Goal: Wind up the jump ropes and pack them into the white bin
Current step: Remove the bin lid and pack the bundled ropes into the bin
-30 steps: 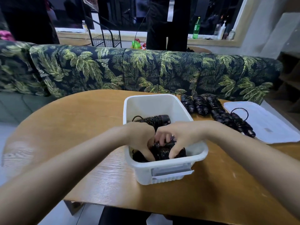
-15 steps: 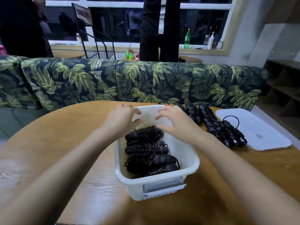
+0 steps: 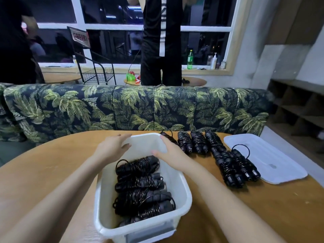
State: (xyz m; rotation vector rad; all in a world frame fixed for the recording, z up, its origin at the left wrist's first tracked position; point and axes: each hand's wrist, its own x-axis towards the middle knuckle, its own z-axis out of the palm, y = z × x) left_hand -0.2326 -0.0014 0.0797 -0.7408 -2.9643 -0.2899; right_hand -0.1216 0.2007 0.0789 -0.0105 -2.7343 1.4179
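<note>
The white bin point(image 3: 186, 187) stands on the wooden table point(image 3: 43, 172), close to the near edge, with its short front wall toward the camera. Inside it lie the wound jump ropes point(image 3: 140, 186), at least 4 black bundles packed side by side across the bin, cords coiled round their handles; the far end of the bin floor is bare.

Both hands are above that far end. The left hand point(image 3: 112, 148) is at the far-left corner, fingers straight and reaching across the rim, its grip wide and holding nothing. The right hand point(image 3: 169, 153) is at the far-right rim, fingers stretched out and a little spread, its grip wide too and holding nothing. Whether either palm presses on the rim I cannot tell.

To the right of the bin, more wound bundles point(image 3: 198, 142) lie in a row on the table, 1 partly hidden behind the right hand. The 2 at the row's right end point(image 3: 235, 167) lie beside the flat white lid point(image 3: 273, 165), 1 overlapping its edge. Behind the table runs a palm-print sofa point(image 3: 122, 106), and a person in black point(image 3: 161, 41) stands beyond it at the window
</note>
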